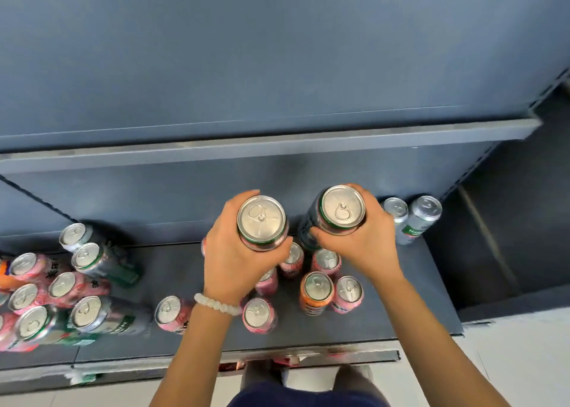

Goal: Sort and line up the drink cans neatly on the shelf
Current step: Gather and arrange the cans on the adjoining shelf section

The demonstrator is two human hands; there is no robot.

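We are gripping an upright can in each hand, left hand and right hand (silver pair waiting right of centre, nearer the right).

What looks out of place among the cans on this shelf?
An orange can stands alone among pink cans at centre, and at left the pink and silver-green cans sit jumbled together, unsorted. Both hands hold cans; nothing looks spilled or dented.

White bead bracelet on wrist. Pale floor below and right of frame. Dark blue garment at bottom edge. Shoe tips on floor, partly hidden, blurred.
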